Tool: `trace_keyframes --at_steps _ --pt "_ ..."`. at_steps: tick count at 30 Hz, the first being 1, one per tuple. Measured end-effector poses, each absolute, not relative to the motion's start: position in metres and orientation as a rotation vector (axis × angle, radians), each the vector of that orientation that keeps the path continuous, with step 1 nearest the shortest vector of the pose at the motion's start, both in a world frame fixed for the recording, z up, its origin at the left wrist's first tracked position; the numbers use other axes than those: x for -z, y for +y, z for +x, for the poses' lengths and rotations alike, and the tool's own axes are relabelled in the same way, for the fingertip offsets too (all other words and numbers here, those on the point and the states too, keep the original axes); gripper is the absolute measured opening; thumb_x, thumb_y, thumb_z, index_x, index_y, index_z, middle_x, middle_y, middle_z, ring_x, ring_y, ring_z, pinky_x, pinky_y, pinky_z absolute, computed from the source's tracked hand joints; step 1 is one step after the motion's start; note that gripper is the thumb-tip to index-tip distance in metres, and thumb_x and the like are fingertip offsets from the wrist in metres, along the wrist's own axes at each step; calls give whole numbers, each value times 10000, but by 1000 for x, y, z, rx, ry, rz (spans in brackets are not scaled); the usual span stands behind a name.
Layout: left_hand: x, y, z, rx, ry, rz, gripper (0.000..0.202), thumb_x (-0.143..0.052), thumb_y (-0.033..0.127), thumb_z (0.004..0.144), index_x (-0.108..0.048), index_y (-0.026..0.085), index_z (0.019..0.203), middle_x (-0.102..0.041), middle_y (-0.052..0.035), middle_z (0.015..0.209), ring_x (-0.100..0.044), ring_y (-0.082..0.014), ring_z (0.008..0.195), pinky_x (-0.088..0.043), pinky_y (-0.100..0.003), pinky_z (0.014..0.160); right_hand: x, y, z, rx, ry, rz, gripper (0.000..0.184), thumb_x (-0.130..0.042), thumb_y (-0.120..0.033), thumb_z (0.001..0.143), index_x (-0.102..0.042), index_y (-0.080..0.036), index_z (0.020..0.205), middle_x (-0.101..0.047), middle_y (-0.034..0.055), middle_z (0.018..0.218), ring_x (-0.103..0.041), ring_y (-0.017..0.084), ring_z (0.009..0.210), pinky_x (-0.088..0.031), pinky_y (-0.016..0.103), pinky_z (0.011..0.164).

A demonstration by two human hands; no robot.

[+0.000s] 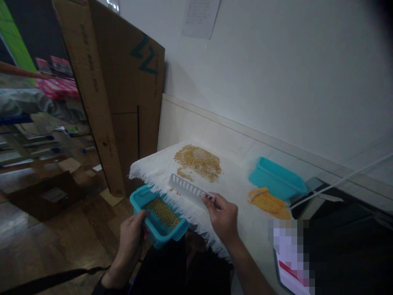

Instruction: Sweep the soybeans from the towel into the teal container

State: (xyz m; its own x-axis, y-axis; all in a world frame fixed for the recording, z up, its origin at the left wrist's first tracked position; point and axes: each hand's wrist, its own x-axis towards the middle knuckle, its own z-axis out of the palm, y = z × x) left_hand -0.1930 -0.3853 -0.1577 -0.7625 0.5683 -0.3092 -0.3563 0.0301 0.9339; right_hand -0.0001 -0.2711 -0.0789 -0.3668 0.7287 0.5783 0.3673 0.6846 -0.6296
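Note:
My left hand (130, 233) grips the near left rim of a teal plastic bin (167, 239), held just below the table edge. Small yellow-green beans (164, 212) cover part of its bottom. My right hand (224, 215) pinches one end of a white slotted plastic strip (188, 190), which stands on edge on the white fringed cloth (242, 233). A few loose beans lie between the strip and the fringe. Beyond the strip, a pile of tan beans (198, 159) is spread on the cloth. The fringe hangs over the bin's far side.
A second teal bin (276, 178) and an orange-yellow cloth (267, 201) lie at the right. A phone-like device (290, 274) is near the front right. A tall cardboard box (123, 94) stands left of the table. A white wall (276, 73) rises behind. Another person's arm (21, 70) shows far left.

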Motion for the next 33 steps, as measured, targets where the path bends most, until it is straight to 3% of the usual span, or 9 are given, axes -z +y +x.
trace_keyframes --at_steps 6,13,22,33 --pt "157 -386 -193 -1812 1655 210 375 -637 399 643 -444 214 380 -402 75 243 -307 -77 226 -194 -212 280 68 -284 -1 -568 -1975 -832 213 -582 -324 855 -704 -149 845 -691 6 667 -639 127 595 -450 179 551" --pt "158 -385 -195 -1822 1627 188 373 -651 399 637 -460 204 383 -408 72 242 -314 -79 218 -201 -208 274 72 -249 6 -323 -1852 -1019 258 -566 -362 864 -698 -146 911 -723 43 734 -671 162 649 -470 215 613" --pt "158 -386 -193 -1827 1632 203 397 -646 409 665 -467 198 379 -418 64 250 -326 -80 227 -205 -208 279 79 -240 -3 -268 -1943 -1022 263 -537 -358 879 -699 -152 891 -725 54 720 -672 170 634 -457 215 584" --pt "157 -386 -195 -1811 1638 191 385 -655 404 645 -455 207 381 -417 67 245 -318 -82 227 -200 -213 280 79 -244 -6 -338 -1955 -986 252 -537 -347 876 -702 -159 903 -724 55 728 -663 167 623 -481 222 618"
